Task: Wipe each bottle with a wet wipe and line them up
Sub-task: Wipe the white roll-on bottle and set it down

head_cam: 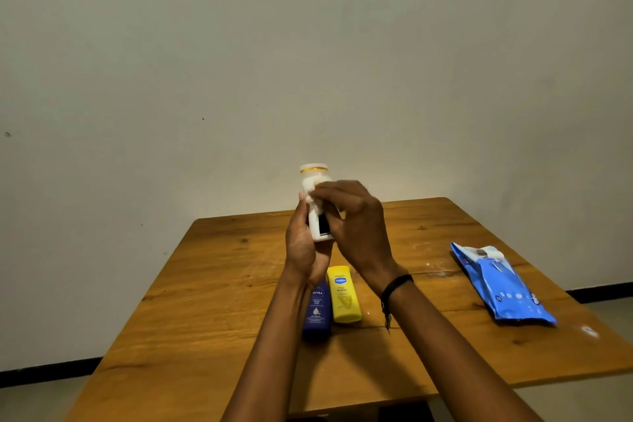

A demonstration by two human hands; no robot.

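While the left hand (303, 243) has its grip around a white plastic bottle with a gold-banded cap (317, 202) above the wooden tabletop (212, 284), the right hand (352, 219) pinches a white wet wipe (310, 187) against it; the dark blue bottle (317, 313) and yellow bottle (344, 298) lie side by side below, seemingly lined up.

Both forearms raised above the table (212, 284). Left hand (303, 243) cupped, fingers curled; right hand (356, 223) fingertips pinched, wrist banded.

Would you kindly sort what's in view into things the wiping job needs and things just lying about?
Job: white bottle in left hand; wet wipe under right hand; blue bottle; yellow bottle; wipes pack.
Lying about: wooden table; wristband.
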